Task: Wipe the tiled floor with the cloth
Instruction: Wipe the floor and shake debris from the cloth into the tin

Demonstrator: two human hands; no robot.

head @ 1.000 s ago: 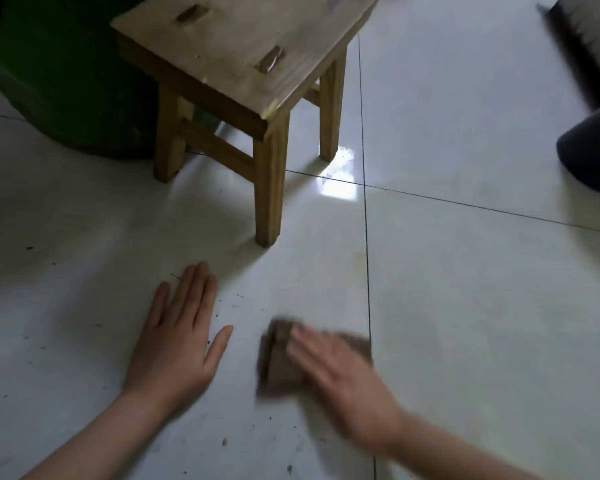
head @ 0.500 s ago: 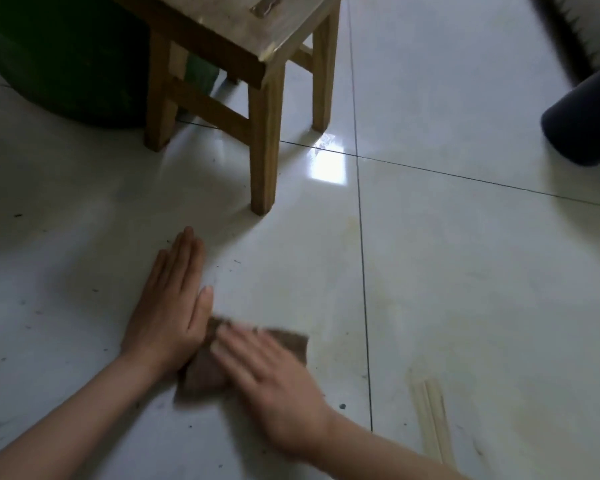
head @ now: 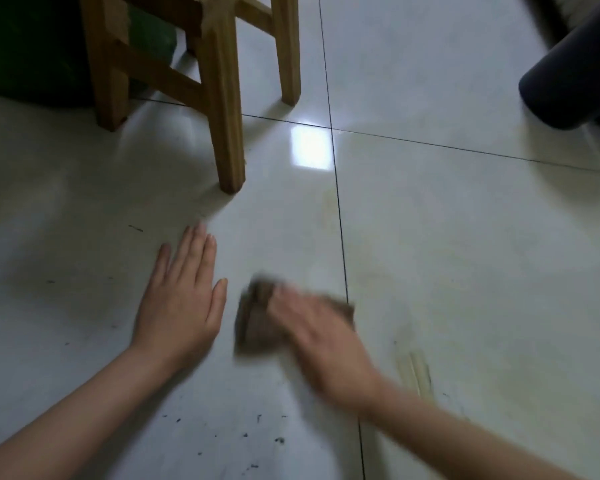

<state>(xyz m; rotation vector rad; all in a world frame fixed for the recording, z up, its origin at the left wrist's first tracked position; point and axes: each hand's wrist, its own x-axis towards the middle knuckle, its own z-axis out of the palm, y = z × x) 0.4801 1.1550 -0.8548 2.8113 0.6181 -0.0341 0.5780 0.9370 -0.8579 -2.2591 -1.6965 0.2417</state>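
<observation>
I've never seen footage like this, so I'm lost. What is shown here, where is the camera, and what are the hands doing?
There is no machine: a person wears a camera on the head, looking down at their own bare hands. The left hand lies flat on the white tiled floor, holding nothing. The right hand, blurred, presses a brown cloth onto the floor with fingers that look straight. Beyond them stands a wooden stool. Dark specks dot the tile near the arms.

A blurred brown cloth (head: 257, 322) lies on the glossy, pale, dirt-speckled tiled floor (head: 465, 271).
</observation>
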